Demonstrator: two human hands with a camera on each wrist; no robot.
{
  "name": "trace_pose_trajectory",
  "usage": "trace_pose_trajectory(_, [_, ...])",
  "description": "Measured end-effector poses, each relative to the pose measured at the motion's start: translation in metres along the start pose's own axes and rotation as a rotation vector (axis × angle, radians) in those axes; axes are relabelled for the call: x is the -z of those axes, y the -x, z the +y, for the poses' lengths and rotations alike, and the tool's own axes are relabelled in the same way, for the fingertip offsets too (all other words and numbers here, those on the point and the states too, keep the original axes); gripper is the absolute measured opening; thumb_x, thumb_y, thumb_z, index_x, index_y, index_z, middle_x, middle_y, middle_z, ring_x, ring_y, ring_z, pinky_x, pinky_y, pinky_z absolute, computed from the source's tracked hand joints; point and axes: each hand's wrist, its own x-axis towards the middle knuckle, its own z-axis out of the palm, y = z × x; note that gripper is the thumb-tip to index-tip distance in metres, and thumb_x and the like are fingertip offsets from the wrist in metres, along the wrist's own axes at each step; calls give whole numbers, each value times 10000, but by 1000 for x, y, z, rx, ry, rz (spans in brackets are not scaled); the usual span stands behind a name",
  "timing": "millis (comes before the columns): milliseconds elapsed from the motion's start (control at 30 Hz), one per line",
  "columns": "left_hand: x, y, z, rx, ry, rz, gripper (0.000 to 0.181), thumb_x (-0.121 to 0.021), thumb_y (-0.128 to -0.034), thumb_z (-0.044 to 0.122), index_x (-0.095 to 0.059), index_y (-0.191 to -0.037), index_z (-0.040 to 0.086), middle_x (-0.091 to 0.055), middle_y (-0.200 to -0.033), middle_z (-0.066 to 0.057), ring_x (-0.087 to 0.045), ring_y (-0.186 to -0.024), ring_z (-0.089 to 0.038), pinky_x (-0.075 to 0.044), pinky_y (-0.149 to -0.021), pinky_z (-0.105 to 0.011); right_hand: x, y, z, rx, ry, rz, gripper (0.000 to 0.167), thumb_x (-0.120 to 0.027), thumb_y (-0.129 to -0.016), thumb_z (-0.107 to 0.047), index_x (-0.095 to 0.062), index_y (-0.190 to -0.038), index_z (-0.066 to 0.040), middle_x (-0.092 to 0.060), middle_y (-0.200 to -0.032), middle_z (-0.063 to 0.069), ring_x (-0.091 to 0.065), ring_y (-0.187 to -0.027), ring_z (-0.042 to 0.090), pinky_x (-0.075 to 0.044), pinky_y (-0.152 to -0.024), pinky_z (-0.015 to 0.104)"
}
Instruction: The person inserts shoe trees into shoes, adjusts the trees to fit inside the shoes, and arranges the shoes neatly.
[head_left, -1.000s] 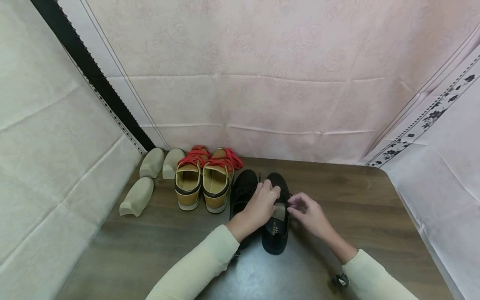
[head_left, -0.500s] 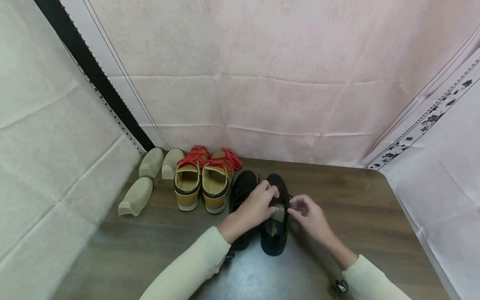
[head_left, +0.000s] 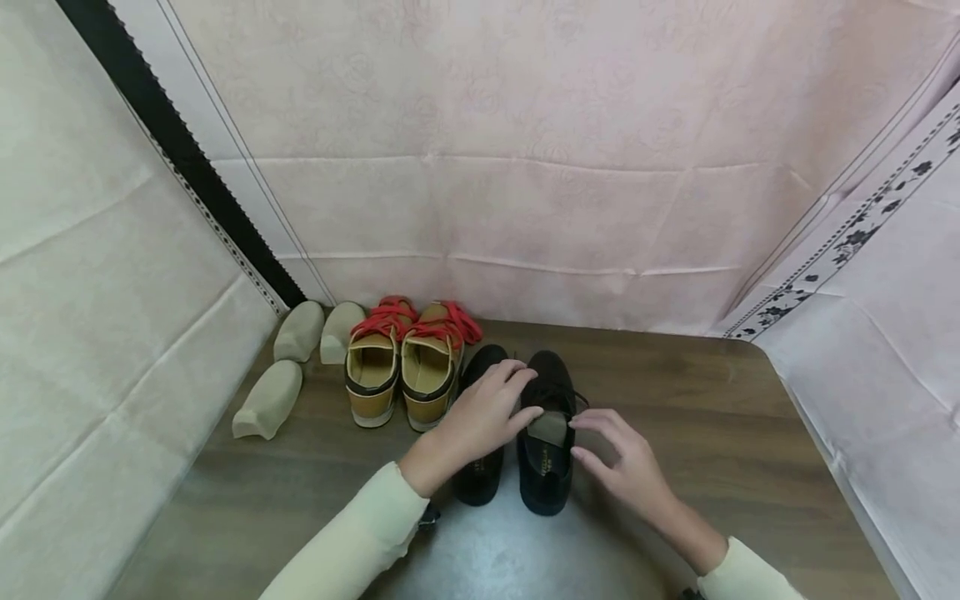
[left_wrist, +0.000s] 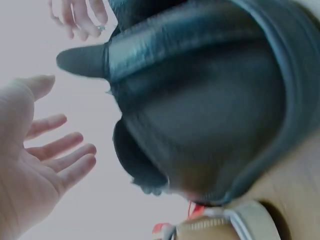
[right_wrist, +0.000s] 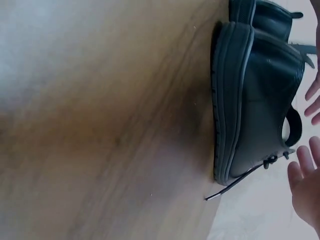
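Observation:
Two black lace-up shoes stand side by side, toes toward the far wall. My left hand hovers above the left black shoe, fingers loosely bent and holding nothing. Beside the right black shoe my right hand has its fingers apart, close to the shoe's opening. The tongue of that shoe shows between the hands. In the right wrist view a thin black lace hangs down the shoe's side, and the right hand's fingers are clear of it. The left wrist view shows the left hand's fingers spread, off the leather.
Tan shoes with red laces stand to the left of the black pair. Several pale shoe inserts lie farther left. Pale patterned cloth hangs behind and at both sides of the brown wooden surface.
My left hand has drawn left, from the right black shoe to over the left one. The right hand's fingers have spread and moved slightly down, off the lace area.

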Motion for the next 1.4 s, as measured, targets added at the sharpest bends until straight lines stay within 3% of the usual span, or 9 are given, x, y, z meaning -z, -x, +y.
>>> trace_pose_trajectory(200, [10, 20, -15, -38, -92, 66, 573, -640, -1010, 467, -575, -1447, 102, -536, -1510, -143, -540, -1388, -285, -493, -1102, -429, -6, 6, -6, 191, 12, -38, 338, -820, -887, -166, -729, -1209, -116, -660, -1296, 58, -631, -1193, 208, -389, -1081, 96])
trace_pose_trajectory(367, [14, 32, -24, -57, -124, 91, 661, -639, -1000, 504, -524, -1503, 90, -490, -1555, -179, -500, -1426, -359, -446, -1142, -482, -7, 9, -9, 224, 13, -78, 318, -795, -921, -311, -741, -1179, -133, -660, -1291, 70, -620, -1200, 218, -373, -1100, 98])
trace_pose_trajectory(533, [17, 42, -31, -54, -172, 80, 757, -637, -974, 573, -471, -1548, 109, -427, -1607, -179, -435, -1474, -377, -390, -1182, -517, -11, 10, -7, 269, 13, -99, 294, -798, -916, -312, -748, -1134, -121, -666, -1243, 50, -623, -1156, 195, -391, -1078, 94])
trace_pose_trajectory(733, [17, 51, -38, -37, -202, 48, 835, -603, -957, 648, -409, -1588, 136, -360, -1650, -162, -371, -1512, -383, -334, -1210, -545, -14, 13, -3, 264, 21, -124, 188, -836, -878, -248, -736, -1023, -182, -677, -1164, 1, -632, -1092, 137, -454, -1003, 103])
trace_pose_trajectory(1000, [13, 55, -45, -38, -208, 28, 843, -592, -958, 654, -381, -1604, 155, -315, -1670, -165, -356, -1512, -416, -314, -1218, -560, -16, 15, -3, 295, 17, -123, 306, -886, -754, -81, -707, -976, -193, -686, -1096, 16, -656, -1016, 145, -495, -939, 112])
trace_pose_trajectory(1400, [7, 59, -51, -54, -219, 18, 792, -575, -978, 632, -426, -1578, 136, -349, -1649, -184, -355, -1512, -417, -320, -1221, -541, -19, 17, -11, 257, 64, -169, 253, -844, -813, -115, -713, -1022, -171, -702, -1069, -9, -657, -1019, 92, -529, -904, 145])
